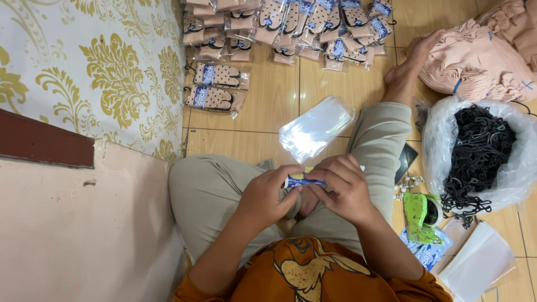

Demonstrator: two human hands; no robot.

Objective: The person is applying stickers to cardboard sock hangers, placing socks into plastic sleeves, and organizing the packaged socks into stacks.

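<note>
Blue-and-yellow paper label pinched at both ends between the fingertips of a seated person's left hand and right hand, held above the lap. Just beyond the label, a stack of clear plastic sleeves rests on the knee; farther beyond, packaged socks cover the tiled floor.

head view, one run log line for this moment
left hand: holds blue-yellow card | right hand: pinches same card | clear bags: on leg | black hooks: in bag
</note>
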